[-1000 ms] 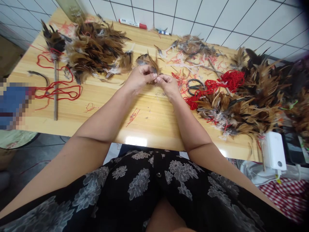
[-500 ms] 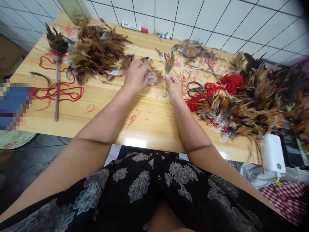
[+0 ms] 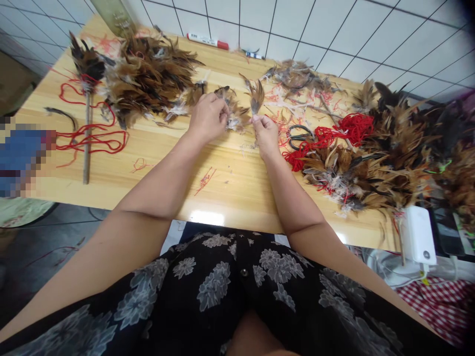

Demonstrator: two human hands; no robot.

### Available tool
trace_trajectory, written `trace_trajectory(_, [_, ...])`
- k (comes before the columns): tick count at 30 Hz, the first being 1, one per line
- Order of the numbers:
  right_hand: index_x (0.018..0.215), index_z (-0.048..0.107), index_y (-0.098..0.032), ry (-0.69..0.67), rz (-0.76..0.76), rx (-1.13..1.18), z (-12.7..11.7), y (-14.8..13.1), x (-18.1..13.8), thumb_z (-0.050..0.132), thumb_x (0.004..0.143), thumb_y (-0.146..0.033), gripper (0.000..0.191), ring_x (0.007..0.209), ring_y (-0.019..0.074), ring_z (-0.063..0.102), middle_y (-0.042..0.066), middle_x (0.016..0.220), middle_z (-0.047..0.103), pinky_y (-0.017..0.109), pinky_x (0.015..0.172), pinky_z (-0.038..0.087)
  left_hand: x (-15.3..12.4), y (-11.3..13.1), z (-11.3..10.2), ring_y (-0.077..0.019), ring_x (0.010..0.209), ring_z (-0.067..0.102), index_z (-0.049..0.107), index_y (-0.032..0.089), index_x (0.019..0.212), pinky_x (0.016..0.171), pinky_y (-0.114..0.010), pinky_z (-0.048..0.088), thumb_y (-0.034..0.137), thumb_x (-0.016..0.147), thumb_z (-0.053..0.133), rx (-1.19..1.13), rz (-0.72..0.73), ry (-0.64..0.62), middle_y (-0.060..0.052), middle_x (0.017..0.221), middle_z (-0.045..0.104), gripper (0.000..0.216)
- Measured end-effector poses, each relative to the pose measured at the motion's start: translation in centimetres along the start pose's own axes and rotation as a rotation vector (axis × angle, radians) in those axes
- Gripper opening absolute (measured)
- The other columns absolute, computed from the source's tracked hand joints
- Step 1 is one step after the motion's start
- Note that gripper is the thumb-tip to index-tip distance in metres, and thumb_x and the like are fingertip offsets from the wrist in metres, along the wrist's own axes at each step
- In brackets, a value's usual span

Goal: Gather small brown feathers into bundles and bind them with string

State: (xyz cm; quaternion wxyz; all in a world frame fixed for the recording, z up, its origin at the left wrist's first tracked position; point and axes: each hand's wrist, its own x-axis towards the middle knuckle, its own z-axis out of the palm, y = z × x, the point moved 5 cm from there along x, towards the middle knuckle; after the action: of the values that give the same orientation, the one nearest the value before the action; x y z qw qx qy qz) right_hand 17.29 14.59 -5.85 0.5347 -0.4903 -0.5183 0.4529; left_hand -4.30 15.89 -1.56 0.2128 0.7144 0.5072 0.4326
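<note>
My right hand [image 3: 264, 133] pinches the quill end of a small bunch of brown feathers [image 3: 256, 96], which stands upright above the fingers. My left hand [image 3: 208, 117] is curled over a small heap of loose feathers [image 3: 235, 114] on the wooden table [image 3: 226, 188], its fingers closed on some of them. The two hands are a short way apart. A big pile of brown and black feathers [image 3: 146, 74] lies just left of my left hand.
Scissors [image 3: 300, 134] and tangled red string [image 3: 349, 126] lie right of my right hand, beside another large feather pile [image 3: 393, 153]. A feather duster on a stick [image 3: 87, 99] with red cord sits at far left. A red-capped marker [image 3: 207, 40] lies by the tiled wall. A white power bank [image 3: 419, 235] rests at the table's right edge.
The hands were together working one bunch; they have parted. The right hand lifted a bunch upright, and the left hand moved back and left onto the loose feathers.
</note>
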Motion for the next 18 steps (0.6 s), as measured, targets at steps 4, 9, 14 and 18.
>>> trace_trajectory(4, [0.093, 0.071, -0.024, -0.05, -0.028, -0.059, 0.3, -0.4, -0.1, 0.073, 0.1, -0.092, 0.068, 0.1, 0.0195, 0.073, 0.0, 0.086, 0.065, 0.035, 0.092, 0.064, -0.4, 2.0, -0.5, -0.0382, 0.134, 0.061, 0.071, 0.031, 0.085, 0.121, -0.053, 0.048, 0.042, 0.098, 0.092, -0.001, -0.003, -0.038, -0.011, 0.09, 0.067, 0.027])
trace_trajectory(9, [0.088, 0.067, -0.025, -0.043, 0.005, -0.103, 0.4, -0.6, -0.3, 0.071, 0.099, -0.094, 0.071, 0.082, 0.0157, 0.055, -0.004, 0.077, 0.049, 0.032, 0.08, 0.053, -0.8, 2.1, 0.1, -0.0398, 0.144, 0.055, 0.073, 0.028, 0.084, 0.13, -0.055, 0.043, 0.051, 0.102, 0.086, 0.022, -0.03, -0.119, -0.012, 0.095, 0.066, 0.031])
trace_trajectory(14, [0.09, 0.068, -0.024, -0.034, 0.019, -0.115, 0.3, 0.1, -0.2, 0.071, 0.104, -0.088, 0.066, 0.079, 0.0144, 0.049, -0.004, 0.077, 0.048, 0.032, 0.079, 0.049, -0.7, -0.9, 1.3, -0.0474, 0.148, 0.058, 0.066, 0.028, 0.08, 0.128, -0.061, 0.048, 0.062, 0.097, 0.084, 0.076, 0.013, -0.08, -0.014, 0.101, 0.07, 0.043])
trace_trajectory(18, [0.089, 0.07, -0.024, -0.026, -0.007, -0.117, 0.1, 0.6, 0.1, 0.072, 0.106, -0.084, 0.062, 0.082, 0.0159, 0.053, -0.002, 0.08, 0.057, 0.033, 0.084, 0.054, -0.2, -1.7, 1.0, -0.0423, 0.14, 0.062, 0.065, 0.028, 0.079, 0.127, -0.055, 0.049, 0.045, 0.095, 0.094, 0.031, -0.025, -0.015, -0.011, 0.095, 0.068, 0.037])
